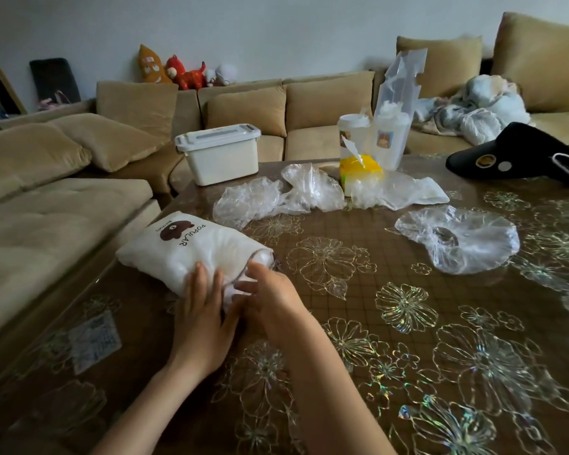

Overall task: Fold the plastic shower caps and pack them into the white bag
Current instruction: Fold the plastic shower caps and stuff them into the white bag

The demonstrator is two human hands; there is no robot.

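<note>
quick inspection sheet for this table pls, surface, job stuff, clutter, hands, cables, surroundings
surface: brown table with a shiny flower pattern
job's things: white bag lies on its side near the left edge, stuffed full; one shower cap spread out at right; crumpled caps heaped mid-table
clutter: white lidded box, yellow tissue pack, two cups with a clear bag, black hat
hands: left hand presses flat on the bag; right hand at the bag's mouth, fingers curled, grip unclear
cables: nothing seen
surroundings: tan sofa around the table, soft toys on its back, bundled blanket on the right seat
</note>
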